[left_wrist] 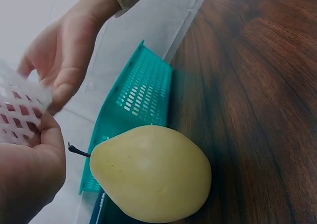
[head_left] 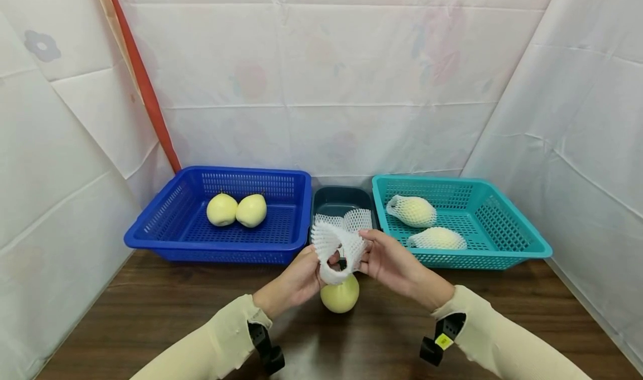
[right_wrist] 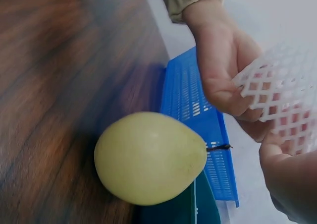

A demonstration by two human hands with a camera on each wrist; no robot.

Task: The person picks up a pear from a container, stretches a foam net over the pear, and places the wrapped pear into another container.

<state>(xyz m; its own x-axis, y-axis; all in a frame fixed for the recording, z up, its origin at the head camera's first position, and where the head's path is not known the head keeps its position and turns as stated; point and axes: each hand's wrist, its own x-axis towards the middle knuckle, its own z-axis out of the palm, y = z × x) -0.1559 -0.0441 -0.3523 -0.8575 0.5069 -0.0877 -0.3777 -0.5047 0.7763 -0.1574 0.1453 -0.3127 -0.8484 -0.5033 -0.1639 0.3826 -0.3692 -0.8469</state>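
A white foam fruit net (head_left: 329, 237) is stretched open between my two hands. The left hand (head_left: 300, 277) pinches its left edge. Its opposite edge is held by the right hand (head_left: 397, 264), thumb and fingers closed on the mesh. Directly below stands a pale yellow pear (head_left: 340, 297) on the table, upright, with its top partly behind the net in the head view. Both wrist views show the pear (left_wrist: 153, 174) bare, its dark stem pointing toward the net (right_wrist: 285, 95). Neither hand touches the pear.
A blue basket (head_left: 221, 250) at the left holds two bare pears (head_left: 236, 210). In the teal basket (head_left: 502, 253) at the right lie two net-covered pears (head_left: 414, 211). Between them sits a small dark tray (head_left: 341, 193) with more foam nets (head_left: 358, 218). White sheeting hangs behind and on both sides.
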